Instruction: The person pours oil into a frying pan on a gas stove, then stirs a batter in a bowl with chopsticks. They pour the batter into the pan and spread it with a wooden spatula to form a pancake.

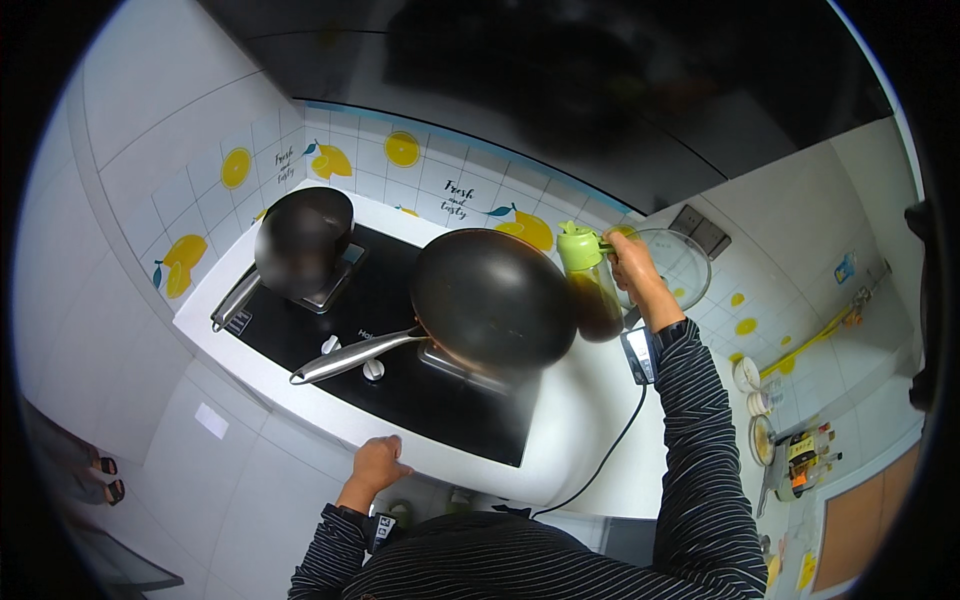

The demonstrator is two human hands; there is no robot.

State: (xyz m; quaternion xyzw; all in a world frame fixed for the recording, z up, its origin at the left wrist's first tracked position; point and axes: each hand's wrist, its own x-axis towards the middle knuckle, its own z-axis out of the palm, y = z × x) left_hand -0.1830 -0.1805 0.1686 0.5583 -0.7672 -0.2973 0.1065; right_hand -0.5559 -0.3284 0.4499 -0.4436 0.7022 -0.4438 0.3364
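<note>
Gripping the green-lidded jug point(597, 292) in right hand point(634, 265), with left hand point(378, 463) loose-fingered and empty, so probably pre-pour, next needing a slow tilt left over the big pan point(495, 295).

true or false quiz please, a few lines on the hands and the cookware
1. The right hand holds the green-topped pitcher. True.
2. The left hand grips the handle of the large black frying pan. False: it is off that handle, near the counter's front edge.
3. The frying pan's metal handle points toward the picture's left. True.
4. The smaller black saucepan is right of the frying pan. False: it is left of it.
5. Brownish liquid shows inside the pitcher. True.
</note>
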